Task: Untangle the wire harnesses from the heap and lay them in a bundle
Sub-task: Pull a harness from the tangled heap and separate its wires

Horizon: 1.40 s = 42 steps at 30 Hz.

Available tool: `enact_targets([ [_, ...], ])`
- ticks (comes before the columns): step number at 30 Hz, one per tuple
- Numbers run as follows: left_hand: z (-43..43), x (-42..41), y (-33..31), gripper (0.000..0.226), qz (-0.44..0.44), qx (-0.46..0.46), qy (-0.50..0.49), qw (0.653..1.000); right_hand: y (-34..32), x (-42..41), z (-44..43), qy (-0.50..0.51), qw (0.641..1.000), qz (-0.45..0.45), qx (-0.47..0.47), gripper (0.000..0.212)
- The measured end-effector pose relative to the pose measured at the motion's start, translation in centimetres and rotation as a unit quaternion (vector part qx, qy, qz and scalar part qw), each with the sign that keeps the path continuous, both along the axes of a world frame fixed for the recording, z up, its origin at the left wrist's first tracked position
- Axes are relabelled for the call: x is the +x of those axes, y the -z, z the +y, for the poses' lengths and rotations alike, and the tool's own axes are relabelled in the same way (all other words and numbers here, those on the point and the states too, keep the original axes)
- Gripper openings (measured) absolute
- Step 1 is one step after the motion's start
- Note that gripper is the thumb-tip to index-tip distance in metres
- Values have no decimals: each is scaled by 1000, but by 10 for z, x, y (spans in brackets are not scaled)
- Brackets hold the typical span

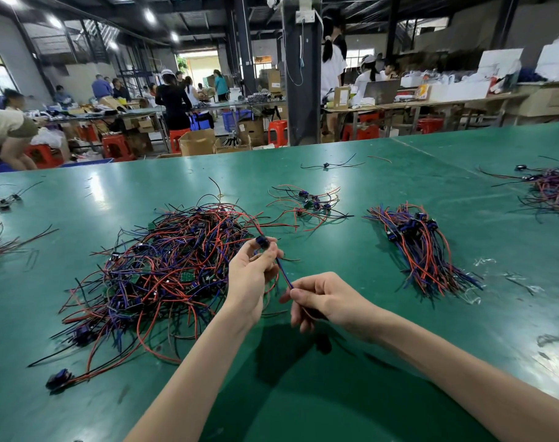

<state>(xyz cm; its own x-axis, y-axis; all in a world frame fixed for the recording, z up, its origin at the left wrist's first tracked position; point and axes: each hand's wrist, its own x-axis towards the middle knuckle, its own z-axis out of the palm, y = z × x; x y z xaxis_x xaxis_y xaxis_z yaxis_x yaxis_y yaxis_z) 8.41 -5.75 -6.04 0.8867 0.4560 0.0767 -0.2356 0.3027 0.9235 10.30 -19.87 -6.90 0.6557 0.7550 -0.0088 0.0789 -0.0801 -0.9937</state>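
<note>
Harness (pixel 280 267) held above the green table (pixel 335 393): left hand (pixel 251 282) pinches its connector (pixel 261 242), right hand (pixel 330 301) pinches its wires (pixel 289 283).

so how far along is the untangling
Done: a neat bundle of red, blue and black wire harnesses lies on the right. In hand: the left hand pinches one harness's dark connector, the right hand its wires. Left: the large tangled heap, the bigger share.
</note>
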Motion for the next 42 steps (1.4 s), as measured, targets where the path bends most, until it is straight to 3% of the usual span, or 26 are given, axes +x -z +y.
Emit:
enact_targets([
  [9,4,-1,-7,12,-21,10,-37,999,-2,-3,-2,-25,995,-53,-82,24],
  [16,16,1,-7,12,-5,17,-83,996,0,-4,-2,-18,993,-80,-82,18],
  [21,19,4,-3,12,-4,38,-101,994,0,-7,-2,-58,996,-30,-60,24],
  [31,28,5,-2,14,-16,39,-121,992,0,-6,-3,-42,997,-8,-70,13],
  [35,28,5,0,14,-6,49,-125,991,0,-9,-3,-47,994,-65,-71,15],
  [42,22,6,2,18,-17,133,-123,983,-7,-19,-2,21,979,-199,36,26],
])
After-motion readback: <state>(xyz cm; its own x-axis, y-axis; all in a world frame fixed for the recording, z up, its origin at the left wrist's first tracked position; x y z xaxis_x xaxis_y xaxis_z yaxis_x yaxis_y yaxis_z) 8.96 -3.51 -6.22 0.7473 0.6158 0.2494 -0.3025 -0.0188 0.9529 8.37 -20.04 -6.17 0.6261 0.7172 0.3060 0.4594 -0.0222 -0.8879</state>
